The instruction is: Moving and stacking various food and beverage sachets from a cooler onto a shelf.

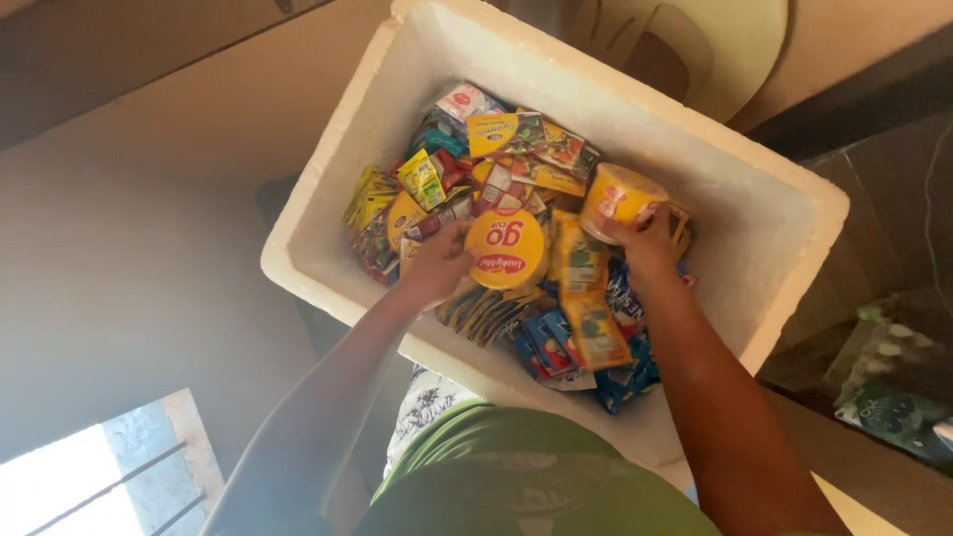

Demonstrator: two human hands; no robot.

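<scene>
Yellow noodle cup (506,249) in left hand (437,263), second cup (619,199) in right hand (647,243), white foam box (774,213)

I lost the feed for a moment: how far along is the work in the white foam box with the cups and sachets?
Done: the foam box is already heaped with sachets and packets. In hand: the left hand grips one yellow-lidded cup, the right hand a second cup, both over the pile. Left: neither cup is set down; whether they are going in or coming out cannot be told.
</scene>
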